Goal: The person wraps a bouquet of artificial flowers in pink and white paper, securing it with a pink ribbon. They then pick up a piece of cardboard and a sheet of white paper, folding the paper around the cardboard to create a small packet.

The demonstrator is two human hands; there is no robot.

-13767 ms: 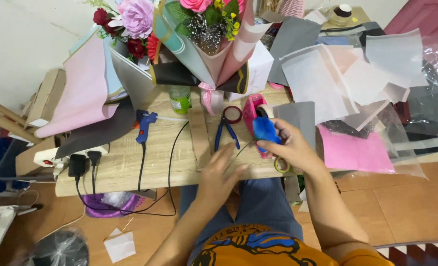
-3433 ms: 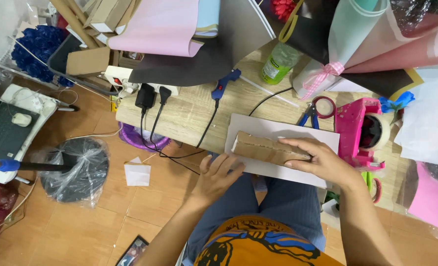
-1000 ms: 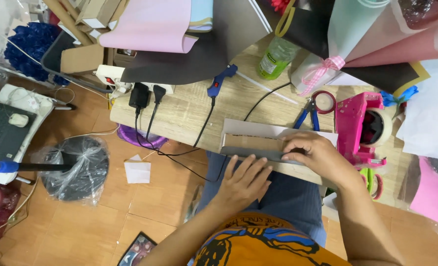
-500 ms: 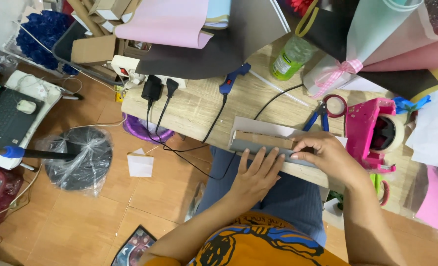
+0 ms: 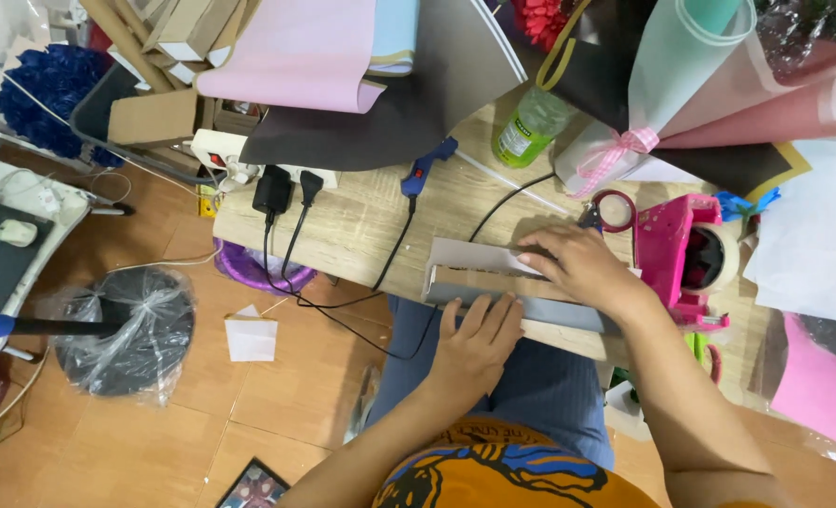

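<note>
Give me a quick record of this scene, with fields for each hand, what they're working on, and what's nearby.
left hand: pressed flat on the front flap of the grey paper
right hand: flat on top of the paper, fingers spread
grey paper: folded sheet at the near edge of the wooden table
nearby: pink tape dispenser, red-handled scissors, blue glue gun, green bottle

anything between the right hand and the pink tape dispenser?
In the head view, red-handled scissors lie on the wooden table between the right hand and the pink tape dispenser.
</note>
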